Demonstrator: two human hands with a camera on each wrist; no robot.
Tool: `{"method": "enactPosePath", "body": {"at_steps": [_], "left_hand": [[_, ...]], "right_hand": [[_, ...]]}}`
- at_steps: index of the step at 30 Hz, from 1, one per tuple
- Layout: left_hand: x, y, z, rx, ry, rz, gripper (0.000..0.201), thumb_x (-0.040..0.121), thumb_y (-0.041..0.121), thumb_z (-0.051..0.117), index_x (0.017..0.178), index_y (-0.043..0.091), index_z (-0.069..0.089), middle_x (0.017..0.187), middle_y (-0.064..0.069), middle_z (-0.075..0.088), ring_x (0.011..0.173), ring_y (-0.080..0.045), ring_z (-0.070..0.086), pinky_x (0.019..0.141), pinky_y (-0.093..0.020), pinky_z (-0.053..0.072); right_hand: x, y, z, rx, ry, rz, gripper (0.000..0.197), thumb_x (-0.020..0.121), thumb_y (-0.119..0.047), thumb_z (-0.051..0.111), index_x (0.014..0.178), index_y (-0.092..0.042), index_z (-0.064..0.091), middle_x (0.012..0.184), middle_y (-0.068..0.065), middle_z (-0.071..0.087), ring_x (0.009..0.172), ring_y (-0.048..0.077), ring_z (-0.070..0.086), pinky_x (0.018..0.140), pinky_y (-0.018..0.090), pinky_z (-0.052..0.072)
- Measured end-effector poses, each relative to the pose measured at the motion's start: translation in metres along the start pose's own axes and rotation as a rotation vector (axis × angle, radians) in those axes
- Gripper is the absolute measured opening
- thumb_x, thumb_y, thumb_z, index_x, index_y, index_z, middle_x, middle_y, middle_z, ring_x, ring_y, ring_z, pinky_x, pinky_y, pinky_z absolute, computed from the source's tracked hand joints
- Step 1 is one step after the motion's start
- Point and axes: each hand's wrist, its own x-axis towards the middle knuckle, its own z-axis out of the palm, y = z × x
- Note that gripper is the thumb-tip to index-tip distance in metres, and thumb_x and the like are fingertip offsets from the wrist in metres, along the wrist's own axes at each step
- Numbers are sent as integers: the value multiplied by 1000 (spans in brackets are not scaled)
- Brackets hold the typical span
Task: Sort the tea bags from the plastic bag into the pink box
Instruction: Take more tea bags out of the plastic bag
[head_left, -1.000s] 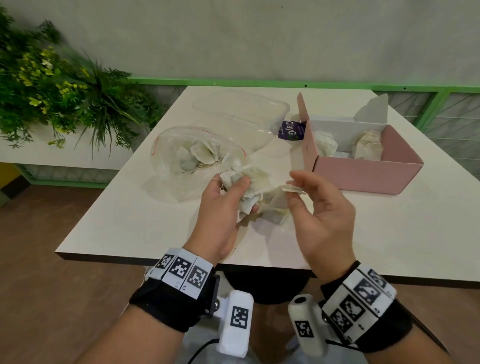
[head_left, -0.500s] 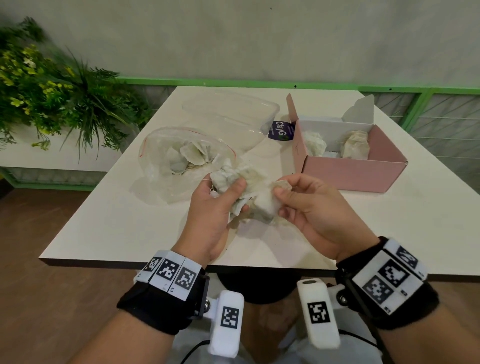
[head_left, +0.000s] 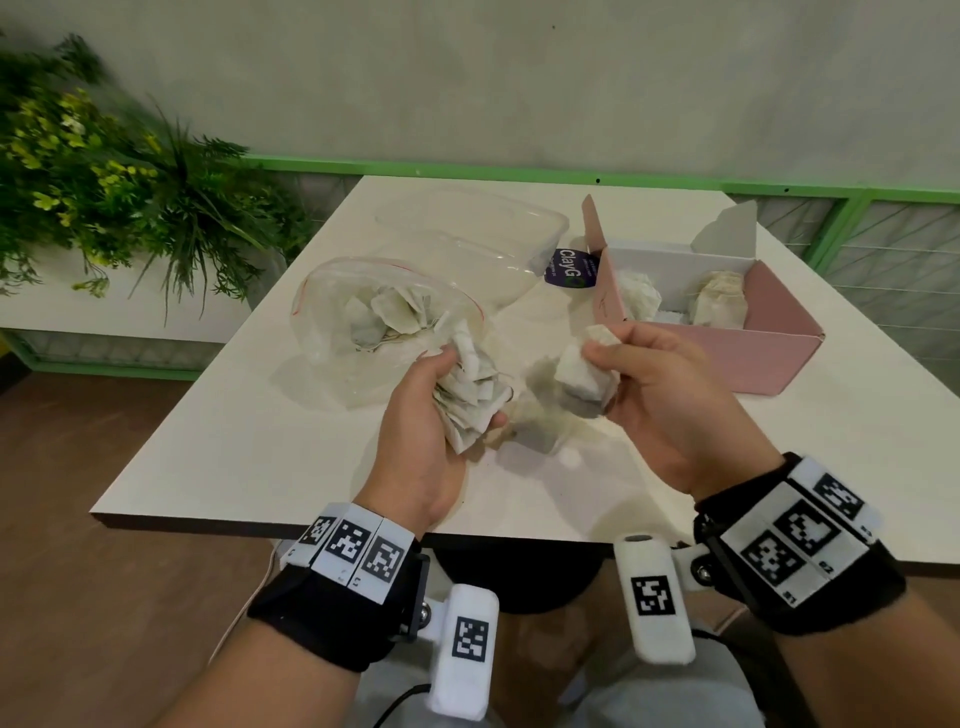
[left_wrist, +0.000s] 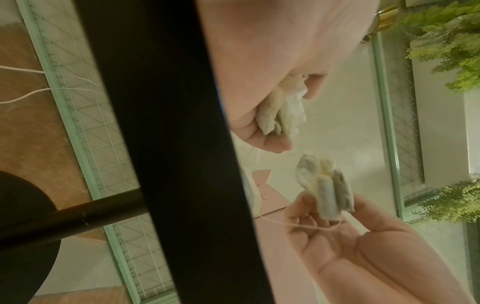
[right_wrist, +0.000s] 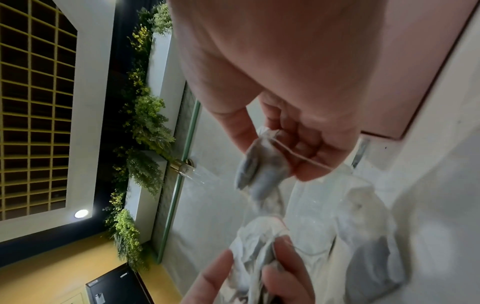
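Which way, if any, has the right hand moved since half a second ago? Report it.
Yes: the right hand, pinching a tea bag, has moved up-table, nearer the pink box.

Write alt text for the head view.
Above a white table, the left hand grips a bunch of tea bags while the right hand pinches a single tea bag. Behind sit a clear plastic bag and an open pink box, both holding tea bags.

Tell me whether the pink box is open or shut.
Open. The pink box has its lid flap standing up at the back, and tea bags show inside it, seen from the head view.
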Motion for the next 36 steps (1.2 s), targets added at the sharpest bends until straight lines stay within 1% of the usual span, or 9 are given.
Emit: {"method": "enactPosePath", "body": {"at_steps": [2,6,11,19,23,25,27,33,36], "left_hand": [[2,0,-3,-6,2,-16,26,102,30,49,115,11,63,91,-6,68,80,-23,72,64,-31,54],[1,0,1,34,22,11,21,103,27,50,107,11,63,85,-4,67,75,-21,70,60,-29,54],[-1,-2,1,159,25,80,8,96,10,60,96,16,65,81,-2,71,74,-19,71,59,-29,53],[-1,-6,3,201,18,155,12,95,12,70,105,11,63,83,-5,67,74,-20,67,49,-26,48],[1,-8,2,212,11,164,23,93,10,72,112,5,62,84,-11,64,69,-21,63,49,-26,47],[-1,-8,3,222,2,160,28,91,6,73,116,2,60,83,-13,64,67,-22,61,49,-25,48],[-2,-7,3,208,-3,133,29,88,2,75,113,4,60,81,-12,66,63,-19,62,48,-25,49],[-7,-6,8,236,-23,98,25,84,3,79,99,11,61,69,-6,64,53,-15,56,46,-23,49],[-7,-2,8,164,-29,69,13,92,1,65,101,10,64,76,-8,67,61,-18,63,46,-25,48]], "right_hand": [[-1,-1,-2,-46,-37,37,11,94,4,58,86,-4,61,78,9,69,70,22,71,61,34,60],[1,9,-4,-263,-95,120,10,93,1,62,87,-7,63,80,10,63,74,25,63,67,39,57],[4,14,0,-580,-39,39,5,95,-6,63,90,-5,65,81,12,62,68,21,58,62,34,48],[-1,-6,-7,-378,108,-66,7,89,-1,60,88,-5,65,97,15,72,88,21,60,82,34,43],[-9,-16,-1,-240,20,-73,7,81,6,58,79,1,64,107,16,74,94,21,63,84,34,49],[-11,-13,6,-265,-54,-66,13,80,7,62,73,-3,65,115,16,73,98,21,65,95,37,50],[-10,-7,13,-317,-107,-55,9,86,8,63,83,1,69,117,19,71,100,24,67,101,40,49],[-4,0,25,-477,-58,-165,8,91,0,67,95,6,67,88,22,71,76,18,63,72,26,53],[-2,-6,21,-449,12,-191,2,91,3,66,92,2,68,88,25,72,76,19,65,72,29,54]]}}
